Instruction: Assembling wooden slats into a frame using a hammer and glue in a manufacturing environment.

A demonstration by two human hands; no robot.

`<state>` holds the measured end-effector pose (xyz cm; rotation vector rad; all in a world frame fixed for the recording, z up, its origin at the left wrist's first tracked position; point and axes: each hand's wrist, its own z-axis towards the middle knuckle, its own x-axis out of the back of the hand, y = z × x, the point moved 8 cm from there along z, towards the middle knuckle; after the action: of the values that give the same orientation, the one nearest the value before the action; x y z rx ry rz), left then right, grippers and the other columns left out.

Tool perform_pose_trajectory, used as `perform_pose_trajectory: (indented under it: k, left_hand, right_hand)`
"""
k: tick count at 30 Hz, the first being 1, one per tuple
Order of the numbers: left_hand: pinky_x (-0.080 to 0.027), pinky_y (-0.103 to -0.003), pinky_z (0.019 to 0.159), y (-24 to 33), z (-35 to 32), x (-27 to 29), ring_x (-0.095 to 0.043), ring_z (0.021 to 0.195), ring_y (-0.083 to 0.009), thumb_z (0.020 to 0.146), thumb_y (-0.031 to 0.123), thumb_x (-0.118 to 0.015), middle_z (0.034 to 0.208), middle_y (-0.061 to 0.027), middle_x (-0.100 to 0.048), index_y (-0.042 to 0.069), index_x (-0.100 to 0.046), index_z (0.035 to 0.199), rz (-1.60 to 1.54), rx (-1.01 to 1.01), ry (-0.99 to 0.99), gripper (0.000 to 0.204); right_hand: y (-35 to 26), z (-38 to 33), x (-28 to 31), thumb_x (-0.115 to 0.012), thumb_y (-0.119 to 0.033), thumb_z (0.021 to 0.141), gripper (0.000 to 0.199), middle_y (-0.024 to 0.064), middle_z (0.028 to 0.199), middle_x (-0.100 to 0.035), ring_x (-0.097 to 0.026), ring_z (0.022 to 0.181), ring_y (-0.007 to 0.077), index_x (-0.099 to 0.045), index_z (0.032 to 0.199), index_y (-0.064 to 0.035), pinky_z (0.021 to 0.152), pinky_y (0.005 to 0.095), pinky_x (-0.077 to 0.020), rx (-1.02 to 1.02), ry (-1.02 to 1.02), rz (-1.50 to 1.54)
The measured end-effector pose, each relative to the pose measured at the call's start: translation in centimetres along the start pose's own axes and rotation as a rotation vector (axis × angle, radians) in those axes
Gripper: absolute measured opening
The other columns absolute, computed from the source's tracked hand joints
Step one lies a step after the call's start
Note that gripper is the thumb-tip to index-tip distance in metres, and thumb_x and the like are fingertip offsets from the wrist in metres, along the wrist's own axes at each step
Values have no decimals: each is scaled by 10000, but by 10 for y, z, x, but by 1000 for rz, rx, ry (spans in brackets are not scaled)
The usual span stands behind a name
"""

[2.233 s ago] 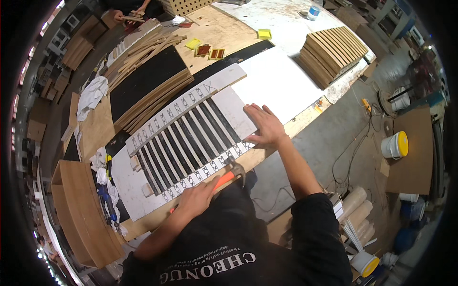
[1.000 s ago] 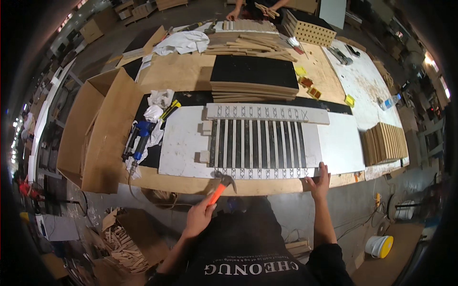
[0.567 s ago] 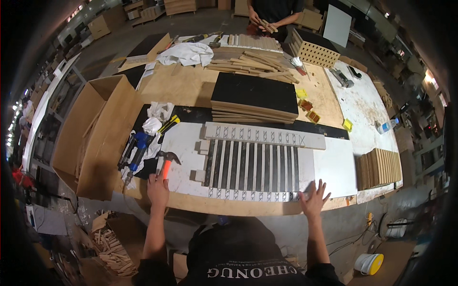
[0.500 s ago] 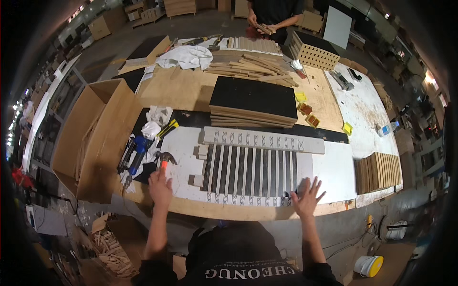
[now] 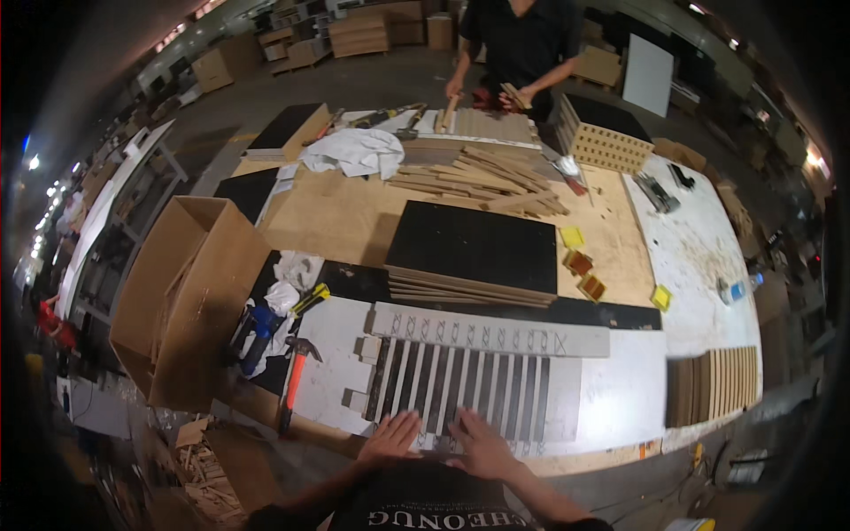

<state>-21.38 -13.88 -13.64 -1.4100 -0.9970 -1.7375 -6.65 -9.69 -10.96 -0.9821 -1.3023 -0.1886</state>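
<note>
A slatted panel (image 5: 478, 389) of white strips over dark backing lies on the workbench in front of me. My left hand (image 5: 391, 437) rests flat, fingers spread, on the panel's near edge. Beside it, my right hand (image 5: 478, 444) presses flat on the same edge. Both hands hold nothing. A hammer with an orange handle (image 5: 293, 380) lies on the bench to the left of the panel, apart from my hands.
An open cardboard box (image 5: 181, 301) stands at the left. A stack of black-topped boards (image 5: 469, 252) lies behind the panel, loose wooden slats (image 5: 482, 177) farther back. Another person (image 5: 518, 49) works at the bench's far side. A stack of slats (image 5: 713, 385) sits right.
My left hand put the hammer down on the bench's left side and came back to the panel. Both hands now lie flat together on its near edge.
</note>
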Motion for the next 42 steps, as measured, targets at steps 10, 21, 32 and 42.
perform_pose_trajectory:
  k: [10, 21, 32, 42]
  left_hand:
    - [-466, -454, 718, -158, 10, 95, -609, 776, -318, 841, 136, -477, 811, -139, -639, 105, -596, 1043, -245, 562, 72, 237]
    - [-287, -560, 991, -335, -190, 284, -396, 1219, -354, 771, 266, -606, 1270, -209, -455, 90, -503, 1195, 586, 1088, 650, 470]
    - [-464, -409, 726, -377, -233, 236, -623, 772, -315, 782, 231, -617, 805, -123, -616, 73, -528, 887, 206, 1230, 467, 210]
    - [-437, -426, 826, -444, -346, 331, -540, 993, -349, 829, 383, -550, 1045, -172, -570, 94, -543, 1148, -81, 1083, 307, 430]
  right_hand:
    - [64, 106, 162, -715, -197, 707, 217, 146, 834, -642, -617, 784, 298, -611, 722, -7, 688, 334, -482, -15, 471, 445]
    - [7, 54, 87, -639, -220, 836, 300, 152, 1031, -626, -579, 932, 259, -619, 1030, 7, 761, 345, -468, -206, 103, 338]
    - [-294, 292, 47, -747, -178, 696, 391, 145, 1045, -610, -589, 968, 298, -610, 1042, -56, 835, 356, -461, 486, 142, 344]
    - [-441, 448, 19, -691, -260, 747, 367, 134, 1105, -591, -557, 1028, 312, -609, 1052, -73, 866, 364, -454, 657, 184, 99]
